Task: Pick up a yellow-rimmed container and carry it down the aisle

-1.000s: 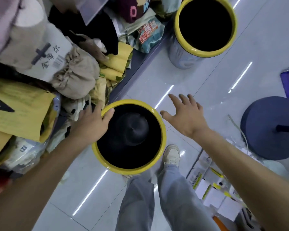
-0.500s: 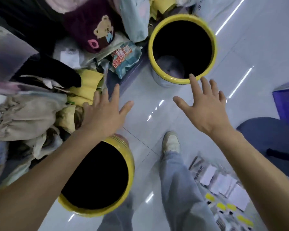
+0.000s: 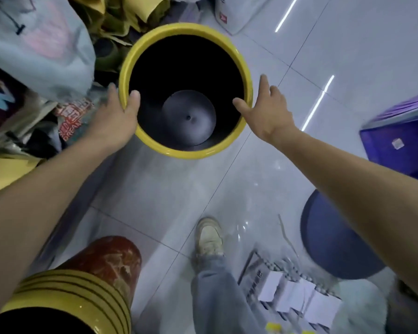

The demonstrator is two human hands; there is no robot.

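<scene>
Left hand (image 3: 117, 116) grips the yellow rim of the bin (image 3: 140, 47); right hand (image 3: 266, 109) touches the opposite rim, fingers straight.

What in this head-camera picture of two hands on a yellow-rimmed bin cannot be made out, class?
- Left hand: its fingers are behind the yellow-rimmed bin's wall; only the thumb shows over the rim.
- Right hand: whether the palm presses the rim is unclear.
- Second bin: cut off by the bottom edge.
- Packages: print blurred.
</scene>
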